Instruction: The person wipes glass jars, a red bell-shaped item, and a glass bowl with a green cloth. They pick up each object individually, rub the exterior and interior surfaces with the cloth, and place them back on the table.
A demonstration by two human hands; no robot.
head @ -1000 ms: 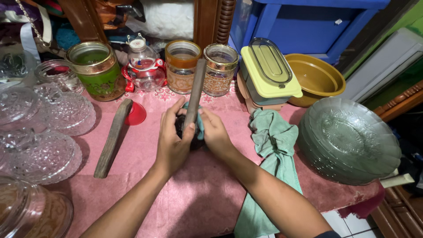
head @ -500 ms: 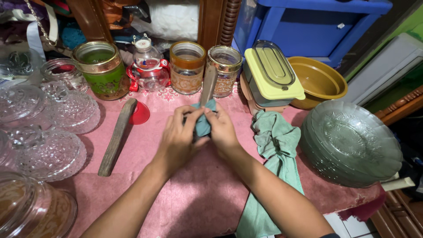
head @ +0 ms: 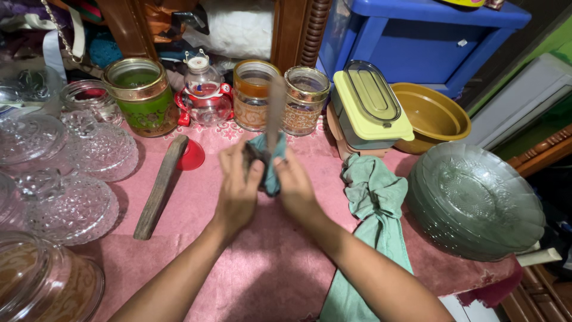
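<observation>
Both forearms were bare, no sleeves in view; left hand [head: 238,194] and right hand [head: 295,188] ungloved.

You see soft, even indoor light, bright on the glass lids [head: 71,179] (small glints only); the blade [head: 275,110] blurs with motion, and edges bow slightly.

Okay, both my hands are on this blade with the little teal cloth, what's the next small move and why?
Probably slide the teal cloth up toward the tip. Your left hand and right hand pinch it low around the upright blade, near the dark handle, so the upper length looks uncovered. Motion blur hides how clean it is.
</observation>
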